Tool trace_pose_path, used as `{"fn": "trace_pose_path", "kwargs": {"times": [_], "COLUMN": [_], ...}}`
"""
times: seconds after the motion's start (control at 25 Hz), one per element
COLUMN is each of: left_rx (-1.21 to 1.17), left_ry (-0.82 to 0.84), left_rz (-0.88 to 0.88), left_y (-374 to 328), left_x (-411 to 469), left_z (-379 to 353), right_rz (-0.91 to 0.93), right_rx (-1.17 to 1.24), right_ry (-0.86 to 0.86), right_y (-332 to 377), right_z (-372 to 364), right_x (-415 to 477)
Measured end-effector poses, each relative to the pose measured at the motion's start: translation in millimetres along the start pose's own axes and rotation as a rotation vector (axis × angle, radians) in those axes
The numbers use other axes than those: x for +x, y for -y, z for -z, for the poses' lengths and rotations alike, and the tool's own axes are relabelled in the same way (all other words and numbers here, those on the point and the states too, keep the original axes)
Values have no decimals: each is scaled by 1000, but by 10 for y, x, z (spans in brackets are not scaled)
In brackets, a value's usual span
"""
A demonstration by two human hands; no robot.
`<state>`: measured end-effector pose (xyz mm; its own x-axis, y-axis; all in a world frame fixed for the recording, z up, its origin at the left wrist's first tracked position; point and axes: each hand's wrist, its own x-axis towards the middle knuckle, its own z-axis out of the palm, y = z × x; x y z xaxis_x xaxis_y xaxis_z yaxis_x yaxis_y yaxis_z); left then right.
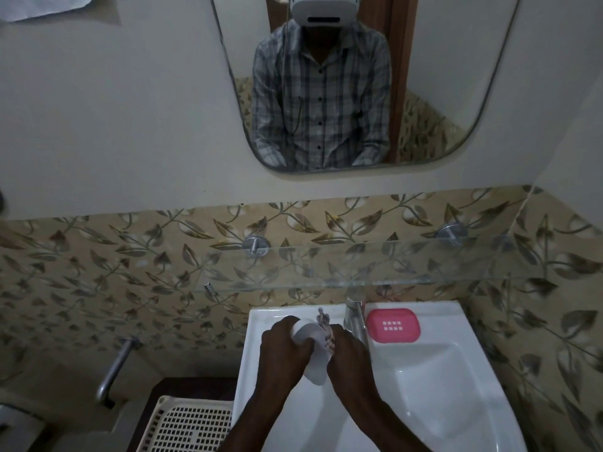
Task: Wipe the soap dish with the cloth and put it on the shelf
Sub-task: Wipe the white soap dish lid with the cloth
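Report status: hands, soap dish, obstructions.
Left hand grips white soap dish over sink. Right hand holds cloth against it. Not yet on shelf. Tap close by right hand.

white sink (pixel 440 386), mirror (pixel 440 60), plastic basket (pixel 182 425)

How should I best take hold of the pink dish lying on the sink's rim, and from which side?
I would pinch its two long edges, thumb on the near one, coming from the front and slightly right. The pink dish lies flat with low rounded walls; the tap stands close on its left and the glass shelf hangs above.
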<state>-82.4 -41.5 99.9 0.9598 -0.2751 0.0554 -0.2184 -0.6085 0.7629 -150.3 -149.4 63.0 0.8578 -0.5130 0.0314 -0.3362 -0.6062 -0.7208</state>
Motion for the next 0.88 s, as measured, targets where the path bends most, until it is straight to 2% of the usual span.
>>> {"fn": "trace_pose_path", "kwargs": {"times": [0.12,0.2,0.24,0.32,0.48,0.52,0.6,0.64,0.72,0.76,0.8,0.88], "left_rx": [173,162,97,-57,-304,-328,-255,-127,272,322,310,86], "left_ry": [76,90,50,-121,-294,-306,-260,-190,12,71,80,-45], "left_rz": [-74,-132,-130,-95,47,63,83,61,-57,-98,-134,-77], "left_y": [-44,10,47,78,79,88,102,141,131,110,80,30], "left_x": [43,16,15,17,-203,-256,-226,-134,26,60,59,19], "left_z": [50,39,42,48,-121,-169,-163,-164,-145,-143,-143,-201], "right_rz": [214,367,346,134,-282,-322,-190,-66,102,141,141,-1], "right_rx": [-78,-116,-17,156,269,272,126,5,-141,-132,-95,1], "right_ry": [-1,-134,-144,-104,-174,-159,-99,-62,-32,-41,-63,-98], "right_y": [203,240,247,161,-4,18,34,31,84,130,170,221], "right_z": [-6,-95,-93,-98,-140,-107,-58,-47,-24,-44,-67,-98], "right_x": [-59,-87,-62,-10,87,117,176,213,241,231,209,216]}}
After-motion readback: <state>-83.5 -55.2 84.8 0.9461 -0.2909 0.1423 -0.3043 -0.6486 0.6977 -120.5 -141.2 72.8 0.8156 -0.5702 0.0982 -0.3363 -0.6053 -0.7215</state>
